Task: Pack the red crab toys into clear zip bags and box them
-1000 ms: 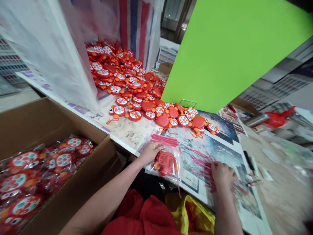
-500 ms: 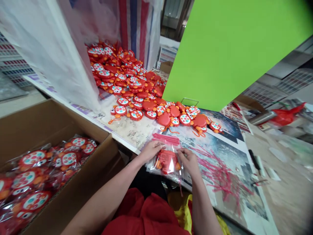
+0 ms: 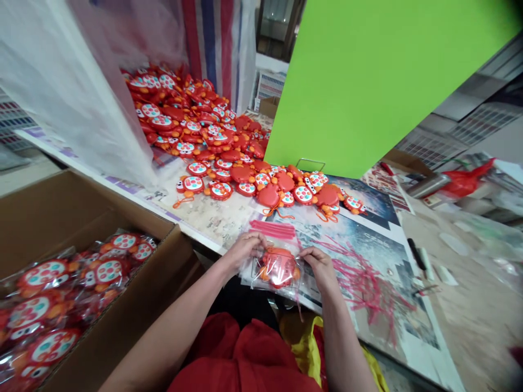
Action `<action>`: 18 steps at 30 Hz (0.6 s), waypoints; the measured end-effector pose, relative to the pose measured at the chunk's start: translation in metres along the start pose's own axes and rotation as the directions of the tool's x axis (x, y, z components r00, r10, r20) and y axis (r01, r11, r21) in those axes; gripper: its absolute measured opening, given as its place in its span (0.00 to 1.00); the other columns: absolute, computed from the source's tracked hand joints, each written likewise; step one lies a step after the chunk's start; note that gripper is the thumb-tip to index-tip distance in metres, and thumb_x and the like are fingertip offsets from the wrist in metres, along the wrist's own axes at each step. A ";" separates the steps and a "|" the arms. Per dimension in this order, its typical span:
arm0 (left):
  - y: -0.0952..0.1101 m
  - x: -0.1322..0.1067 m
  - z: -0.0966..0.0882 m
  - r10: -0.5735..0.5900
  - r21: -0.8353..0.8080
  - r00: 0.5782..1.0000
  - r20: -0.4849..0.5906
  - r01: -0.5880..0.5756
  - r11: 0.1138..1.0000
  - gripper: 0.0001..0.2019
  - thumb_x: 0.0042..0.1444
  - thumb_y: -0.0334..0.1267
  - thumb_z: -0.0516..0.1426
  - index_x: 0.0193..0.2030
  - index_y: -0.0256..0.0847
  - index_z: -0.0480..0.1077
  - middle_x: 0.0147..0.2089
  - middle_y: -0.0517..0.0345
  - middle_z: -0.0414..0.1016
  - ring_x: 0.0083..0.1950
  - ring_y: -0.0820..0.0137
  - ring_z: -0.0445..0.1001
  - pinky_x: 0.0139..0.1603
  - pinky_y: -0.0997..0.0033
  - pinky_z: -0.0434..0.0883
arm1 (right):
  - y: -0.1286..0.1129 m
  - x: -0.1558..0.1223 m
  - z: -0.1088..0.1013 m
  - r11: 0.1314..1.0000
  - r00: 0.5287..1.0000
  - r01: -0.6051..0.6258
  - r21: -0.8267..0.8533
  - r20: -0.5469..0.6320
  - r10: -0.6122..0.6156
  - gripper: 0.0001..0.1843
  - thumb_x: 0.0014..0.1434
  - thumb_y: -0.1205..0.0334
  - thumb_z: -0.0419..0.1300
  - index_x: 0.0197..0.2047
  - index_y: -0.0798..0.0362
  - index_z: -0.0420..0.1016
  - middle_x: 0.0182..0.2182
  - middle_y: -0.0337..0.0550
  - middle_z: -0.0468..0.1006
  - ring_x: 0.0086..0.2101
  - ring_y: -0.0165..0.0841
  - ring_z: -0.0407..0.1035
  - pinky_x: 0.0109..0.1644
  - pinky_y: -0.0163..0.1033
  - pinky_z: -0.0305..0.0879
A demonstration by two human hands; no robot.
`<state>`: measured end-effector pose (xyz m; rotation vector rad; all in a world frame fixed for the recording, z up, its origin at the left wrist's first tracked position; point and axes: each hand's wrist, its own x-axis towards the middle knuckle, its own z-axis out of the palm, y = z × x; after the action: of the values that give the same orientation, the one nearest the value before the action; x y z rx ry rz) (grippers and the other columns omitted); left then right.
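Between my hands, at the table's near edge, is a clear plastic bag (image 3: 279, 268) with a red and orange crab-shaped toy inside. My left hand (image 3: 248, 249) pinches the bag's upper left corner. At the upper right corner, my right hand (image 3: 321, 265) grips the plastic between thumb and fingers. Pink-topped bags (image 3: 273, 230) lie stacked just beyond and partly under the held one. Further back, a heap of loose red toys (image 3: 243, 174) with white, dotted faces and orange cords spreads over the table.
On my left stands an open cardboard box (image 3: 163, 267) holding several bagged toys (image 3: 108, 270). Thin pink strips (image 3: 363, 288) are strewn to the right, near a black-handled tool (image 3: 417, 255). A tall green board (image 3: 347, 87) rises behind the toys. Translucent white sheeting (image 3: 81, 92) hangs at the left.
My right hand has moved slightly away from the toy, along the bag's right side. The bag's top looks drawn flatter between both hands. The whole view has shifted a little.
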<state>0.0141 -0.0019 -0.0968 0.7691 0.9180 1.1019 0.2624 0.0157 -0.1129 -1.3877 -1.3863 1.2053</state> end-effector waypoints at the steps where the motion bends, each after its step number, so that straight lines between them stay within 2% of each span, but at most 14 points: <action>1: -0.001 0.000 0.000 0.007 -0.002 1.000 0.001 -0.007 1.000 0.10 0.47 0.41 0.60 0.24 0.35 0.70 0.30 0.53 0.73 0.35 0.70 0.74 0.31 0.76 0.68 | 0.000 0.000 0.000 1.000 1.000 0.008 -0.020 0.008 -0.008 0.06 0.46 0.60 0.59 0.25 0.50 0.76 0.25 0.39 0.77 0.28 0.33 0.66 0.34 0.37 0.59; 4: -0.006 0.001 0.001 0.017 0.001 0.999 -0.028 -0.017 1.000 0.14 0.47 0.45 0.63 0.27 0.35 0.70 0.33 0.52 0.75 0.36 0.69 0.75 0.34 0.74 0.71 | 0.000 0.000 0.001 0.995 0.999 0.044 -0.090 0.029 -0.041 0.08 0.47 0.61 0.55 0.25 0.50 0.75 0.26 0.40 0.77 0.29 0.34 0.67 0.35 0.38 0.59; 8: -0.004 -0.001 0.006 0.070 -0.054 0.993 -0.098 -0.076 0.996 0.26 0.43 0.46 0.67 0.48 0.37 0.70 0.36 0.53 0.78 0.34 0.69 0.76 0.34 0.73 0.71 | -0.002 0.000 0.004 0.994 0.998 0.064 -0.088 0.016 -0.063 0.07 0.48 0.60 0.54 0.27 0.49 0.72 0.26 0.40 0.77 0.31 0.36 0.69 0.39 0.40 0.62; 11: 0.023 -0.017 0.003 0.205 0.052 0.964 -0.171 -0.199 0.979 0.28 0.48 0.48 0.65 0.54 0.38 0.68 0.34 0.55 0.79 0.33 0.68 0.77 0.34 0.71 0.72 | -0.004 0.001 0.006 0.994 0.998 0.067 -0.081 0.013 -0.066 0.06 0.48 0.59 0.54 0.28 0.49 0.71 0.26 0.40 0.78 0.31 0.37 0.70 0.40 0.41 0.64; 13: 0.054 -0.039 -0.007 0.365 0.255 0.904 -0.220 -0.308 0.917 0.25 0.52 0.49 0.63 0.55 0.39 0.69 0.36 0.55 0.80 0.36 0.67 0.77 0.37 0.69 0.73 | -0.004 0.002 0.007 0.992 0.996 0.089 -0.095 0.023 -0.087 0.07 0.48 0.59 0.54 0.28 0.49 0.72 0.27 0.41 0.78 0.32 0.38 0.71 0.42 0.41 0.64; 14: 0.072 -0.053 -0.015 0.487 0.374 0.828 -0.278 -0.374 0.849 0.23 0.55 0.49 0.61 0.54 0.41 0.69 0.40 0.55 0.80 0.39 0.66 0.78 0.40 0.67 0.74 | -0.004 0.002 0.007 0.990 0.995 0.102 -0.100 0.026 -0.100 0.07 0.49 0.59 0.54 0.28 0.49 0.72 0.27 0.41 0.78 0.33 0.38 0.71 0.43 0.42 0.64; 15: 0.088 -0.068 -0.023 0.623 0.520 0.705 -0.340 -0.411 0.749 0.20 0.57 0.48 0.59 0.53 0.42 0.70 0.44 0.56 0.79 0.42 0.66 0.77 0.44 0.65 0.74 | -0.003 0.002 0.007 0.988 0.993 0.114 -0.107 0.027 -0.112 0.07 0.49 0.59 0.54 0.28 0.50 0.72 0.27 0.41 0.78 0.33 0.38 0.71 0.44 0.42 0.64; 16: 0.104 -0.084 -0.032 0.756 0.675 0.519 -0.400 -0.391 0.626 0.17 0.60 0.47 0.58 0.52 0.42 0.71 0.46 0.57 0.78 0.45 0.65 0.76 0.49 0.63 0.73 | -0.001 0.002 0.007 0.985 0.992 0.127 -0.117 0.027 -0.125 0.08 0.50 0.59 0.53 0.29 0.50 0.72 0.27 0.41 0.78 0.33 0.38 0.71 0.44 0.42 0.64; 17: 0.117 -0.099 -0.040 0.867 0.805 0.288 -0.406 -0.337 0.489 0.16 0.61 0.46 0.56 0.53 0.42 0.70 0.49 0.57 0.77 0.49 0.64 0.75 0.53 0.59 0.71 | 0.000 0.002 0.007 0.982 0.990 0.140 -0.130 0.025 -0.138 0.08 0.50 0.59 0.53 0.29 0.50 0.72 0.27 0.41 0.77 0.32 0.38 0.71 0.43 0.42 0.64; 18: 0.127 -0.112 -0.048 0.929 0.892 0.127 -0.346 -0.261 0.368 0.18 0.63 0.45 0.53 0.57 0.41 0.67 0.54 0.56 0.73 0.55 0.61 0.72 0.59 0.56 0.68 | 0.002 0.003 0.008 0.978 0.988 0.153 -0.144 0.022 -0.151 0.08 0.51 0.59 0.53 0.30 0.50 0.72 0.27 0.41 0.77 0.32 0.38 0.71 0.43 0.42 0.64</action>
<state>-0.0991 -0.0707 0.0197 1.3477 2.0660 2.1894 0.2554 0.0177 -0.1171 -1.3479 -1.5849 1.0310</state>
